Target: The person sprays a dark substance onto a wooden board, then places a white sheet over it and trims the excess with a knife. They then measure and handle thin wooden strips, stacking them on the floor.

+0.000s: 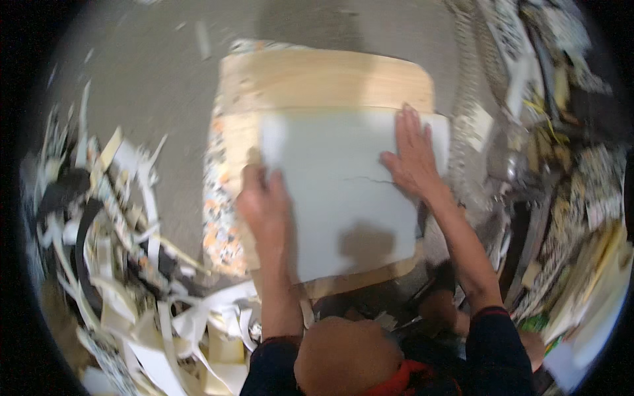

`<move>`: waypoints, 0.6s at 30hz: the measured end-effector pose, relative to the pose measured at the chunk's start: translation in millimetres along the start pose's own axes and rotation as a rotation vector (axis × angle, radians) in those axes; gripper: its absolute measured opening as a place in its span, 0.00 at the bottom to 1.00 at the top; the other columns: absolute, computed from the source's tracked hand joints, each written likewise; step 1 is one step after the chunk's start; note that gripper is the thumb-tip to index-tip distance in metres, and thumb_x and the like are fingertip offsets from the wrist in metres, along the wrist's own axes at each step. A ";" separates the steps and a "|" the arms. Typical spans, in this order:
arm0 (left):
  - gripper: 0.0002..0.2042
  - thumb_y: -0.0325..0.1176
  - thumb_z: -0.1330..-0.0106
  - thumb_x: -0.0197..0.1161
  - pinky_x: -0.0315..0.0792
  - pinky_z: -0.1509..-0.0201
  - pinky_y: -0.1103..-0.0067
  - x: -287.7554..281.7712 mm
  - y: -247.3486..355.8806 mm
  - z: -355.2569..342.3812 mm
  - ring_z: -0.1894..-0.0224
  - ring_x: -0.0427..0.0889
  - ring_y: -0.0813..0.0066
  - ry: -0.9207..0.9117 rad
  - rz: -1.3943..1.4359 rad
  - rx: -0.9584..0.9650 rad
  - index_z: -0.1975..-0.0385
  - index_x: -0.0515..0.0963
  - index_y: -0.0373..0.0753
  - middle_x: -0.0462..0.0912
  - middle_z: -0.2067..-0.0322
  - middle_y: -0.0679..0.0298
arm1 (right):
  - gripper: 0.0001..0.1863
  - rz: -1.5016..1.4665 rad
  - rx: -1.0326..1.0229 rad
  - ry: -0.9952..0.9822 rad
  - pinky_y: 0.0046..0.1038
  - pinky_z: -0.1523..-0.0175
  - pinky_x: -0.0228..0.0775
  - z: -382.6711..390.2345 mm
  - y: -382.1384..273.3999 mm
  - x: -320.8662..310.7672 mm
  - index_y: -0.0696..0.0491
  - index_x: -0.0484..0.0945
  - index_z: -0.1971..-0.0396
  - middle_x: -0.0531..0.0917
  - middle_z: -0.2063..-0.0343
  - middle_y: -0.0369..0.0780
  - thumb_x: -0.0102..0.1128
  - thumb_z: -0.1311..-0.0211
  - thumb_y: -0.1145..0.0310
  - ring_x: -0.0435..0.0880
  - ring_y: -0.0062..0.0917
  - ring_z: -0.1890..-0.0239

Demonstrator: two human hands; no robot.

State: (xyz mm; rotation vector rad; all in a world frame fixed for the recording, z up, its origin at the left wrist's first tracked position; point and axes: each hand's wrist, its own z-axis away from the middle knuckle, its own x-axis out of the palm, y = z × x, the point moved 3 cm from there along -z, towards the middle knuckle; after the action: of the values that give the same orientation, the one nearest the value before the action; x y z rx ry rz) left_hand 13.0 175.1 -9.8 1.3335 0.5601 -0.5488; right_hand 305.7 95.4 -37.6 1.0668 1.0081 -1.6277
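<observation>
A large pale white sheet lies flat over a wooden board, with a thin dark wavy line across its middle. My right hand rests flat on the sheet near its upper right edge, fingers stretched out. At the sheet's left edge is my left hand, its fingers curled and closed. A small yellowish bit shows at its fingertips, too blurred to name. Beneath the board, a speckled foam slab in white, orange and black sticks out along the left.
Curled white foam offcuts heap up at the lower left. More strips and scraps are piled along the right. Grey floor shows beyond the board and to its left. A shadow falls across the board and sheet.
</observation>
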 end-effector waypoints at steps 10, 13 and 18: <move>0.09 0.30 0.34 0.68 0.75 0.68 0.73 -0.6 4.6 1.2 0.76 0.80 0.68 0.046 0.069 0.018 0.60 0.77 0.34 0.82 0.77 0.54 | 0.51 -0.104 -0.511 0.068 0.55 0.21 0.32 -40.9 -102.4 -1.4 0.59 0.48 0.24 0.48 0.22 0.50 0.53 0.33 0.39 0.43 0.43 0.20; 0.09 0.29 0.34 0.68 0.76 0.67 0.72 1.3 2.7 2.2 0.75 0.83 0.66 0.058 0.068 0.026 0.60 0.76 0.34 0.83 0.75 0.53 | 0.50 -0.073 -0.563 0.054 0.55 0.21 0.33 -45.6 -122.8 -2.4 0.58 0.49 0.24 0.49 0.22 0.48 0.52 0.33 0.39 0.44 0.43 0.20; 0.06 0.27 0.35 0.68 0.77 0.64 0.64 5.1 4.1 5.4 0.66 0.84 0.49 0.109 0.057 0.088 0.63 0.77 0.35 0.83 0.69 0.50 | 0.47 -0.034 -0.626 0.097 0.57 0.21 0.34 -49.2 -142.3 6.2 0.56 0.53 0.24 0.51 0.22 0.47 0.53 0.33 0.41 0.46 0.45 0.20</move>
State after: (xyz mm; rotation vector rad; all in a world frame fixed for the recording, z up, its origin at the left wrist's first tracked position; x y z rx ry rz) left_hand 19.8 170.2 -9.4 1.4652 0.5906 -0.4604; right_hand 177.8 175.2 -37.2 0.7024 1.4779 -1.1627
